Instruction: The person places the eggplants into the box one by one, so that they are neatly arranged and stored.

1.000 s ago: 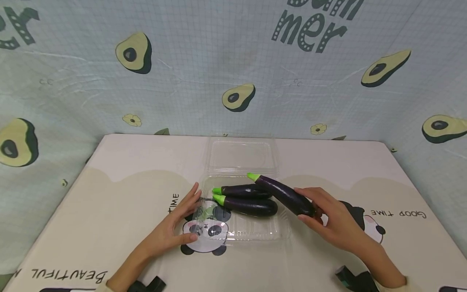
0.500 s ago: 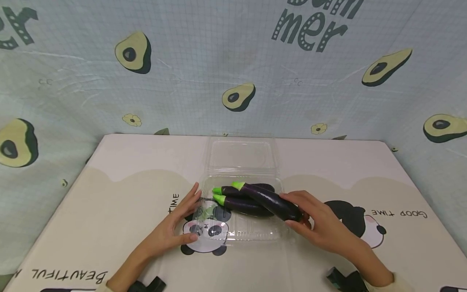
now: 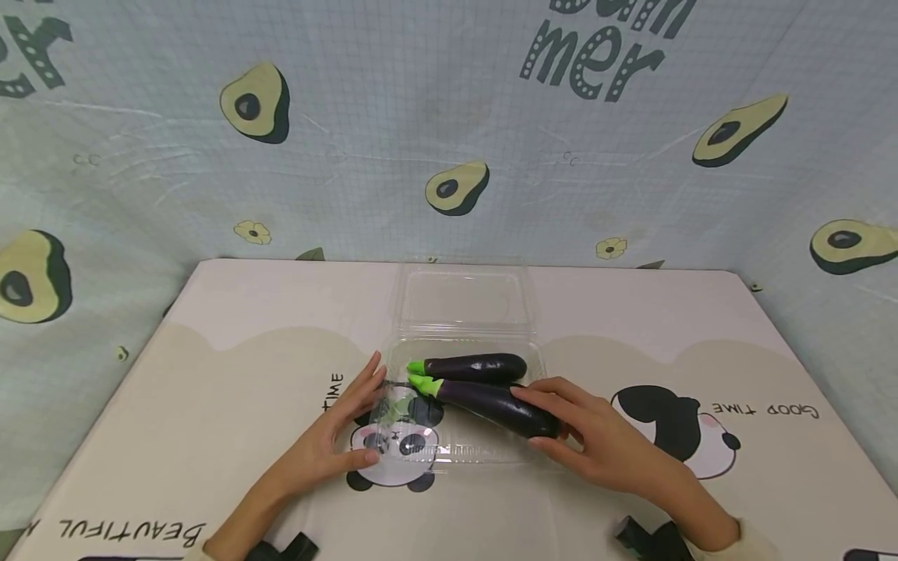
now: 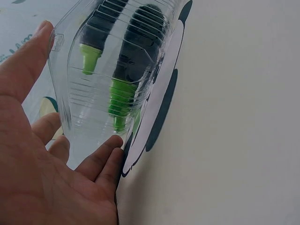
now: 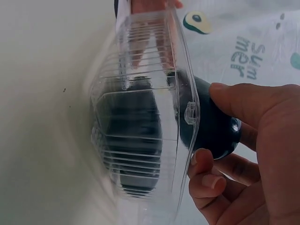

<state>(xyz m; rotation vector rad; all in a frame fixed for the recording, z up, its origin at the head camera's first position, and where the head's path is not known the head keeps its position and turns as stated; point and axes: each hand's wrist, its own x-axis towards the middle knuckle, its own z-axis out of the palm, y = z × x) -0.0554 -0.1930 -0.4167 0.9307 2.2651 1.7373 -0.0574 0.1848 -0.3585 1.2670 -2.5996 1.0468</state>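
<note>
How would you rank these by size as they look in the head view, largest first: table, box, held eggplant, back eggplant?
1. Table
2. Box
3. Held eggplant and back eggplant, unranked: the held one looks bigger but is nearer the camera.

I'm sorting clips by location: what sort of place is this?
Probably an indoor tabletop setup, partly screened off: an avocado-print sheet hangs behind and along both sides of a printed table, where a clear plastic container holds eggplants.
</note>
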